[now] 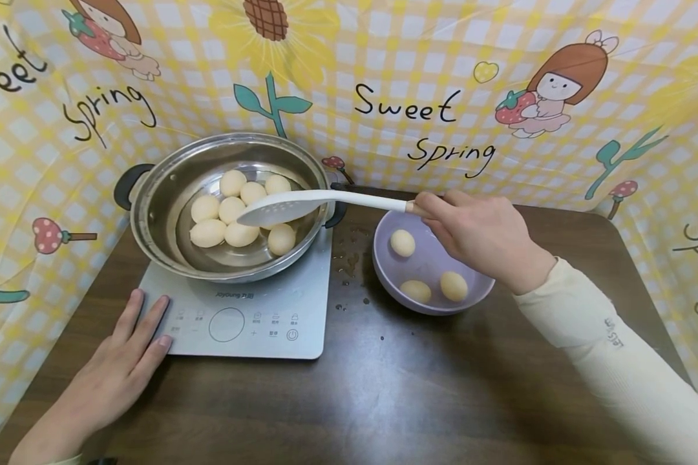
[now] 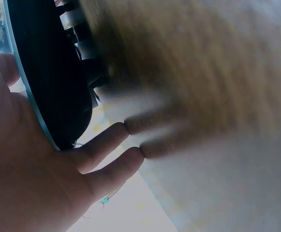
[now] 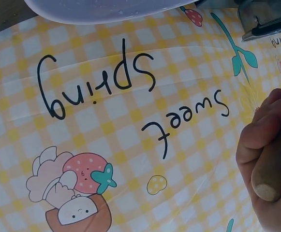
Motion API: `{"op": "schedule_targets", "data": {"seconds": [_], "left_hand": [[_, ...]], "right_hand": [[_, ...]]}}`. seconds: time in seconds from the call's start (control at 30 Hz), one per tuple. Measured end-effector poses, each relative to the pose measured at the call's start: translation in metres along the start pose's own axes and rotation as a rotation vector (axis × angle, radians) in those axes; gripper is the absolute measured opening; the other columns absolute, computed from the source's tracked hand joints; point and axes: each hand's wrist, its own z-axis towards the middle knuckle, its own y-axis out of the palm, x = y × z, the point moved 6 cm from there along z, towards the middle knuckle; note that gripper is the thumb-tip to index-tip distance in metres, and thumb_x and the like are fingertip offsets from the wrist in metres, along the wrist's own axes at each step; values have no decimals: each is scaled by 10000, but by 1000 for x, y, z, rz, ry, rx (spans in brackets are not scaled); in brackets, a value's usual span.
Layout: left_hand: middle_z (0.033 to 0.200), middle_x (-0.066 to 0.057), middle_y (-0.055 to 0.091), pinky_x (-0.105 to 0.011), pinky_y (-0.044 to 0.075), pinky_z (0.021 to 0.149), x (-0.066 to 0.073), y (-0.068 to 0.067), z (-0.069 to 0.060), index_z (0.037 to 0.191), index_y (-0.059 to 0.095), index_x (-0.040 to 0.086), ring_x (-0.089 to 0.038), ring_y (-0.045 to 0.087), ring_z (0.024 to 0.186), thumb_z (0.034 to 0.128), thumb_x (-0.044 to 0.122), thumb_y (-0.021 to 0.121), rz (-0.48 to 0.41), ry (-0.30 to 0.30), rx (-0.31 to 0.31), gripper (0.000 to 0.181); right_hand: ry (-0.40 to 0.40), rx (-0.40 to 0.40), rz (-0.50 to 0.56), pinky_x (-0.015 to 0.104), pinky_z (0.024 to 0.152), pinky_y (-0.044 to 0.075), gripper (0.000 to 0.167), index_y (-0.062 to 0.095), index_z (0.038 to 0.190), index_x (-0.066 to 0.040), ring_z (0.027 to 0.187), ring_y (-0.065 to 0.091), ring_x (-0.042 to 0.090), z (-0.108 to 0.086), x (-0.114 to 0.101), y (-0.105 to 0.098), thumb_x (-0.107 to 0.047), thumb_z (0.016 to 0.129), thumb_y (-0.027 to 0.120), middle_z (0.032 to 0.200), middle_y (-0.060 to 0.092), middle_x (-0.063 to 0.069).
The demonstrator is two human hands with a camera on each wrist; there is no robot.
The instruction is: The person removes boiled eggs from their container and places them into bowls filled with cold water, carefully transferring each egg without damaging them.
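The right hand [image 1: 483, 232], at centre right of the head view, grips the wooden end [image 3: 271, 183] of a white perforated ladle [image 1: 349, 197], its fingers curled round the wood. The ladle's head lies over the right part of a wide, round, silver metal pot [image 1: 158, 216] with 2 black handles, at the upper left of the frame. In the pot sit at least 8 pale cream eggs [image 1: 231, 210], clustered near its middle and right; the ladle covers part of the group, and whether it touches them I cannot tell.

The pot stands on a flat white induction cooker [image 1: 302, 303]. At its left edge, lower left of the frame, rests the left hand [image 1: 113, 368], fingers straight and spread; in the left wrist view, 2 of them reach past the cooker's dark underside.

Right of centre, partly beneath the right hand, a round lilac bowl [image 1: 427, 258] shows 3 more pale eggs [image 1: 454, 285]. Bowl and cooker stand apart on a dark brown wooden table [image 1: 349, 400], with wet spots [image 1: 350, 261] between them. A yellow-and-white checked cloth [image 1: 384, 39] printed "Sweet Spring" hangs across the top of the frame.
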Motion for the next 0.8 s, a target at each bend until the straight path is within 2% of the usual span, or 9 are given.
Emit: {"op": "schedule_targets", "data": {"seconds": [0.2,0.47,0.8], "left_hand": [[1652,-138,-210,-820,218,918,1,0,0,1642,48,176,-737,162,1298,1111,320,374,-2,2,10,639],[1650,-138,-214,-822,225,911,1,0,0,1641,43,174,-735,161,1301,1112,323,373,0,1,2,642],[1651,-125,-218,-824,223,907,0,0,0,1642,43,179,-738,164,1297,1112,315,373,1,4,10,639]], "right_hand": [[-7,-10,-3,382,351,363,289,646,1182,-192,529,595,262,0,0,-1,-128,915,736,756,638,61],[-68,-17,6,343,343,328,311,653,1174,-154,448,498,208,-1,-4,3,-110,877,736,663,539,46],[-104,-53,38,330,344,330,254,655,1177,-155,419,435,169,6,-12,8,-150,927,699,685,555,27]]}}
